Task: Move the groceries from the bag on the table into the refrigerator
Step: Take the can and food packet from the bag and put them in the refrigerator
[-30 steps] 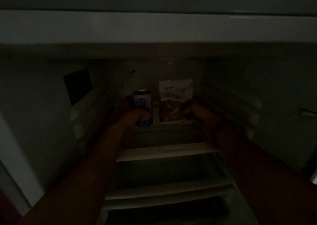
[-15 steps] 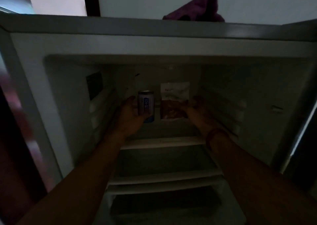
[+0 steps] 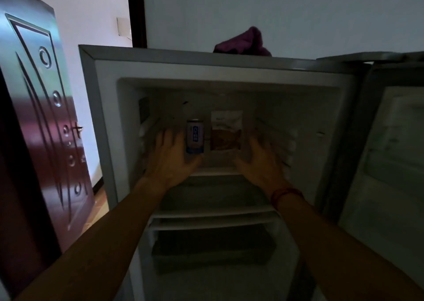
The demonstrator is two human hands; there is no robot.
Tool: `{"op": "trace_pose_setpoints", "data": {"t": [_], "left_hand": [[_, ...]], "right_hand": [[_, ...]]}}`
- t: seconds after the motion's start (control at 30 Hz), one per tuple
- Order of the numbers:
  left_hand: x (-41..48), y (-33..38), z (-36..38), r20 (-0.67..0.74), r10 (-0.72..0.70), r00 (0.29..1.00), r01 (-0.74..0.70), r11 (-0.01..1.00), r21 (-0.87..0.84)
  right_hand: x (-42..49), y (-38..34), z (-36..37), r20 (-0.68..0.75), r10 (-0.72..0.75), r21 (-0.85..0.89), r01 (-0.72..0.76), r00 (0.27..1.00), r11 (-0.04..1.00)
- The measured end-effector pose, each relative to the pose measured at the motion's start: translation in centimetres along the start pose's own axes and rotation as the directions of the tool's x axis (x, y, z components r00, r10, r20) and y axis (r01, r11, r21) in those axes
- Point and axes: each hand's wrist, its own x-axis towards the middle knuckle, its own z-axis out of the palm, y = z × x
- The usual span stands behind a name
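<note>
The refrigerator (image 3: 105, 140) stands open and dark inside. A blue and white can (image 3: 195, 139) stands upright on its top shelf (image 3: 215, 170). Right of the can, a white and brown snack pouch (image 3: 226, 131) leans against the back wall. My left hand (image 3: 171, 160) hovers just left of the can with fingers spread, holding nothing. My right hand (image 3: 261, 163) is right of the pouch, fingers relaxed and apart from it. A red band circles my right wrist.
The fridge door (image 3: 390, 163) hangs open at the right. Lower shelves (image 3: 213, 213) and a drawer (image 3: 213, 248) lie below my arms. A purple cloth (image 3: 243, 43) sits on top of the fridge. A dark red room door (image 3: 43, 126) stands at the left.
My left hand let go of the can and my right hand let go of the pouch; both drew back and opened. The view pulled back from the fridge.
</note>
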Motion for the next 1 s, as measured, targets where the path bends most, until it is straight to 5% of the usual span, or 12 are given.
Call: {"op": "trace_pose_setpoints", "data": {"t": [0.33, 1.0], "left_hand": [[-2.1, 1.1, -1.2, 0.046, 0.047, 0.998, -0.054, 0.985, 0.165], [-8.7, 2.2, -3.1, 0.035, 0.072, 0.997, -0.077, 0.98, 0.183]], "right_hand": [[-2.6, -1.1, -2.2, 0.014, -0.03, -0.228, 0.032, 0.999, 0.973], [-8.0, -3.5, -3.1, -0.01, -0.078, -0.233, 0.074, 0.997, 0.97]]}}
